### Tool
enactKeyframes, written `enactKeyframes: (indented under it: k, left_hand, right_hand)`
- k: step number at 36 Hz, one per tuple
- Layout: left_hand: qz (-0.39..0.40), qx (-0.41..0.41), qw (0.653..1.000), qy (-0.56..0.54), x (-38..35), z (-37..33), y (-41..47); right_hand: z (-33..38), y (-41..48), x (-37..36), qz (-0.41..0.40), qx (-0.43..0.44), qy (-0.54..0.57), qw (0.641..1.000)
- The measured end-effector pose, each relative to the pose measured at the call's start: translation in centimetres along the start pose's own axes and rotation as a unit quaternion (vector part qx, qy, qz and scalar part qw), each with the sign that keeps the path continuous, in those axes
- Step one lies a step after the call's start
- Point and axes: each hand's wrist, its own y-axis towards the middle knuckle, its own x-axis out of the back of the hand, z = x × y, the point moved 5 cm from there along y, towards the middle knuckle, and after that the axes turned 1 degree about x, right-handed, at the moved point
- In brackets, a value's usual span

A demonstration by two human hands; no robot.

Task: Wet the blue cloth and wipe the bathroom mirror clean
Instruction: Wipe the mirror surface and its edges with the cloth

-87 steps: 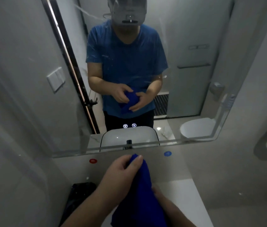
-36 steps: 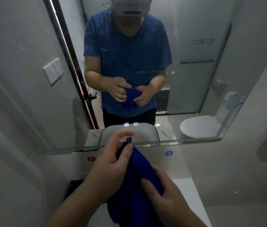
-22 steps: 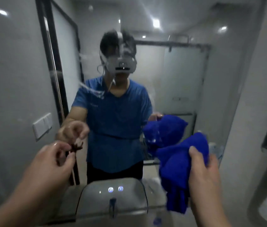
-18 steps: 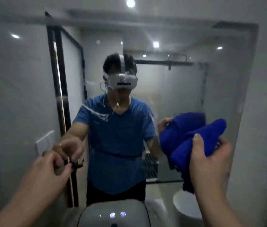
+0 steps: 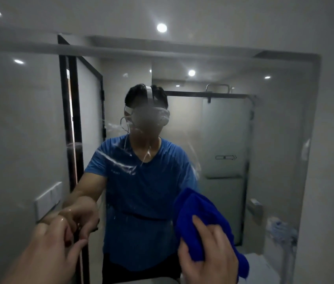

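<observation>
head view: one camera, facing the bathroom mirror (image 5: 223, 119).
right hand (image 5: 207, 253): fingers pinching the bunched blue cloth (image 5: 199, 218), raised against the lower right of the glass.
left hand (image 5: 47, 249): wet, fingers loosely curled, holding nothing, fingertips near the glass.
step: wiping seems to be starting; white streaks (image 5: 119, 162) remain mid-mirror.
next: likely sweep the cloth up and left across the streaks with flat pressure.
</observation>
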Motion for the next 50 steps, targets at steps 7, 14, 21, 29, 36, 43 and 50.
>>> enactKeyframes:
  k: [7, 14, 21, 29, 36, 43, 50]
  left_hand:
    - [-0.002, -0.008, 1.0, 0.006, -0.5, -0.6, 0.1]
    - [-0.011, -0.008, 1.0, 0.013, -0.5, -0.4, 0.3]
    - [-0.009, -0.015, 1.0, 0.009, -0.5, -0.2, 0.3]
    - [-0.001, -0.003, 1.0, -0.013, 0.1, -0.7, -0.5]
    - [0.034, -0.003, 0.999, -0.006, 0.8, -1.5, -1.0]
    - [0.053, -0.002, 0.999, 0.01, 0.9, -1.5, -1.3]
    - [0.031, -0.03, 0.999, -0.015, 1.0, -0.9, -1.3]
  right_hand:
    - [0.7, 16.5, 4.8, -0.193, -0.016, -0.001, 0.981]
    - [9.9, 26.8, 4.2, -0.18, 0.046, 0.02, 0.982]
    - [9.4, 10.0, -3.0, 0.046, 0.268, -0.021, 0.962]
    - [-1.1, 1.4, -1.9, 0.063, 0.244, -0.017, 0.968]
    - [2.0, 18.4, 3.5, -0.18, 0.023, 0.048, 0.982]
    - [10.9, 30.4, 5.3, -0.219, -0.069, 0.038, 0.972]
    - [17.5, 14.1, -4.5, 0.041, 0.236, -0.027, 0.97]
